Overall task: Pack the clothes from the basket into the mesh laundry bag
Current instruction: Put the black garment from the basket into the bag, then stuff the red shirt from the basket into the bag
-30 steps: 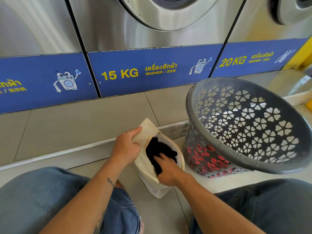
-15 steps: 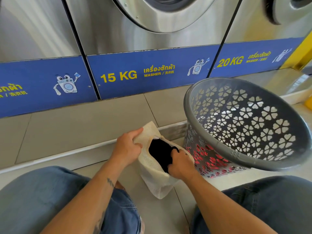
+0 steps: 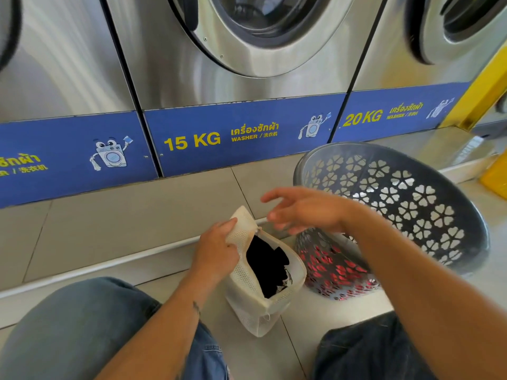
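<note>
A cream mesh laundry bag (image 3: 248, 305) stands on the floor between my knees, its mouth held wide. Dark clothing (image 3: 267, 267) fills its inside. My left hand (image 3: 216, 248) pinches the bag's upper left rim. My right hand (image 3: 304, 209) hovers above the bag's mouth, fingers spread, holding nothing. To the right sits a grey plastic basket (image 3: 466, 220) with flower-shaped cutouts, tilted toward me; red clothing (image 3: 333, 270) shows through its lower wall.
Steel washing machines (image 3: 247, 50) with blue labelled panels line the wall ahead, on a tiled step (image 3: 123, 223). My knees in blue jeans (image 3: 76, 330) flank the bag. A yellow object (image 3: 496, 176) sits at the far right.
My right hand came out of the bag, leaving the dark clothing inside, and rose above its mouth with fingers spread. The left hand kept its hold on the rim.
</note>
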